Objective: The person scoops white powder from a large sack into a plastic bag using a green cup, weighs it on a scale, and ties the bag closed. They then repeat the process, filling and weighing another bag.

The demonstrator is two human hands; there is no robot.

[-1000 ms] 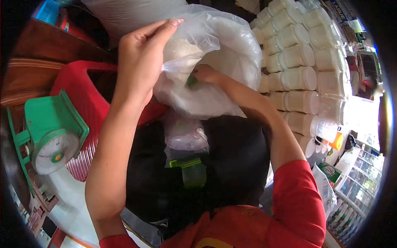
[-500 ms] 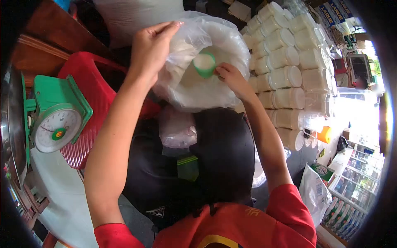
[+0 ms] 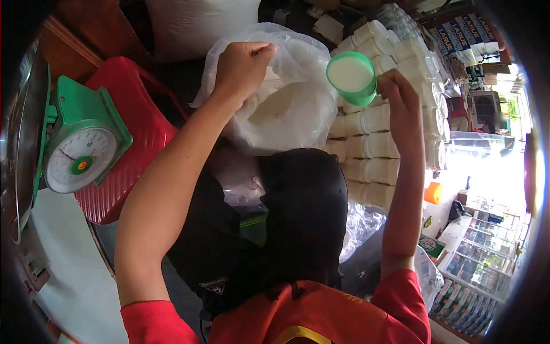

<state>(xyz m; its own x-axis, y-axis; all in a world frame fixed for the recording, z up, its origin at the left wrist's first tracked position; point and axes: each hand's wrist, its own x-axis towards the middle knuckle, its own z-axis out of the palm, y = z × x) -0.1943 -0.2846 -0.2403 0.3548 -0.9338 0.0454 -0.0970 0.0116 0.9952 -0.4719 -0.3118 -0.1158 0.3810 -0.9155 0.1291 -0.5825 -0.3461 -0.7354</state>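
Observation:
My right hand (image 3: 399, 94) grips the handle of a green plastic cup (image 3: 366, 94), raised beside the large bag and in front of the stacked tubs. White stuff fills the cup; it looks like powder or fine grains. With fingers pinched, my left hand (image 3: 243, 69) holds the rim of the clear plastic bag (image 3: 312, 51). The bag stands open beyond my knees, and more of the white contents (image 3: 281, 112) lie inside it. Part of the bag's near left edge is hidden behind my left hand.
Lidded white tubs (image 3: 366, 172) are stacked high on the right. A green dial scale (image 3: 86, 155) and a red plastic chair or stool (image 3: 129, 109) stand on the left. Behind the bag is a full white sack (image 3: 200, 23). A smaller plastic bag (image 3: 240, 183) sits between my legs.
My right hand has lifted the filled green cup out of the bag and moved it right, over toward the tubs. My left hand still pinches the rim; the view has shifted slightly.

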